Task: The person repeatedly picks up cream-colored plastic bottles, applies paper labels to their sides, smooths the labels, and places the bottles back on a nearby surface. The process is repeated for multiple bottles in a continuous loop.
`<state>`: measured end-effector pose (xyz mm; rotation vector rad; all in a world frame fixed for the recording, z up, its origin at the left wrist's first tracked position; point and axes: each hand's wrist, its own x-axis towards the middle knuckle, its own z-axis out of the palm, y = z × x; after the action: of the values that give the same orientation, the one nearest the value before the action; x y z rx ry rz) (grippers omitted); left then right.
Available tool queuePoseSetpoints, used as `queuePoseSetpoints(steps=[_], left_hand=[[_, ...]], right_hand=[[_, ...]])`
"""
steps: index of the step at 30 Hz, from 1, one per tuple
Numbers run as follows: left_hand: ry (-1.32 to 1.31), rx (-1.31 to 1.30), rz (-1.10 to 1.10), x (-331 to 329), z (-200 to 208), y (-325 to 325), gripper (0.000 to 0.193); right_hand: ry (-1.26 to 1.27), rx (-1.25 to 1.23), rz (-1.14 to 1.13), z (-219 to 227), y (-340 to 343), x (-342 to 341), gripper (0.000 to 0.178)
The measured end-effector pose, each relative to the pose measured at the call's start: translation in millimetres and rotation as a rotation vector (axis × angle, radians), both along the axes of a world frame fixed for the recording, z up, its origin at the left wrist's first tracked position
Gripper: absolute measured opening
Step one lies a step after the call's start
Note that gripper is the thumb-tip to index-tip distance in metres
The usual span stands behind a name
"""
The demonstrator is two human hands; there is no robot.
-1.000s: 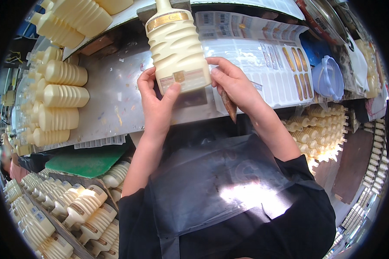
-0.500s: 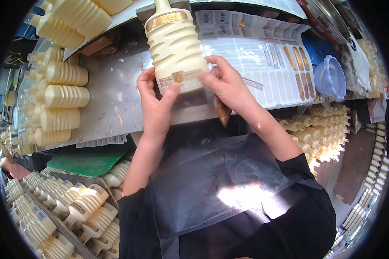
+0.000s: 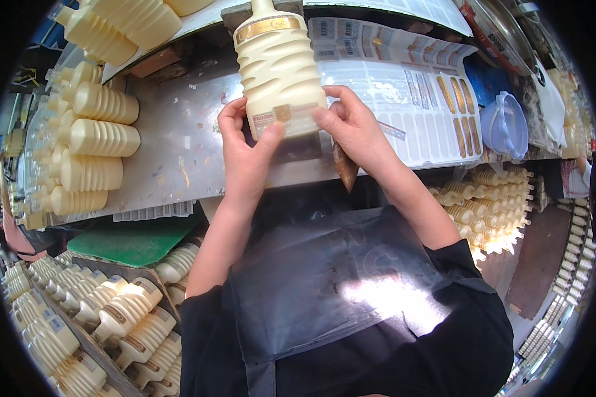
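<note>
A cream ribbed bottle lies on its back on a dark block, its neck pointing away from me. Around its neck end runs a gold label, and a strip label with a small gold emblem sits across its lower end. My left hand grips the bottle's lower left side, thumb on the strip label. On the lower right side my right hand presses with its thumb, fingers curled at the edge. A brown pointed piece shows just below my right hand.
Label sheets cover the table's right side, beside a pale blue bucket. Similar bottles lie stacked at the left. Crates of labelled bottles stand lower left near a green board; more bottles are piled lower right.
The view has shifted slightly, so the bottle and both hands appear a little further right. Both hands keep nearly the same hold, thumbs at the strip label.
</note>
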<state>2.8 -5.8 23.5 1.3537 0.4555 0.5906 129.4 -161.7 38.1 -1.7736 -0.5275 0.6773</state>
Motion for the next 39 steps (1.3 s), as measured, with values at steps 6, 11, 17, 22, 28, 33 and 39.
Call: queuePoseSetpoints(steps=[6,11,17,22,28,33,39], left_hand=[[-0.024,-0.108,-0.038,-1.0,7.0,2.1,0.077],[0.044,-0.053,-0.046,0.6,13.7,-0.5,0.080],[0.039,-0.046,-0.048,-0.7,13.2,0.5,0.078],[0.025,-0.062,-0.095,-4.7,9.6,6.5,0.070],[0.101,0.333,0.114,5.3,1.5,-1.9,0.071],[0.162,0.487,0.177,15.2,-7.9,-2.7,0.077],[0.120,0.361,0.162,14.9,-9.8,-5.3,0.081]], right_hand=[[0.257,0.201,-0.201,28.3,-6.5,22.9,0.036],[-0.486,0.137,0.054,49.9,2.9,-0.3,0.023],[-1.205,-0.139,0.005,72.4,18.4,-16.6,0.028],[-1.080,-0.142,0.089,69.7,12.5,-28.9,0.025],[-0.729,-0.199,-0.086,59.2,4.3,-26.0,0.025],[-0.416,-0.224,-0.071,39.3,-12.3,-21.8,0.027],[-0.209,-0.037,-0.152,12.3,-27.6,-3.2,0.028]])
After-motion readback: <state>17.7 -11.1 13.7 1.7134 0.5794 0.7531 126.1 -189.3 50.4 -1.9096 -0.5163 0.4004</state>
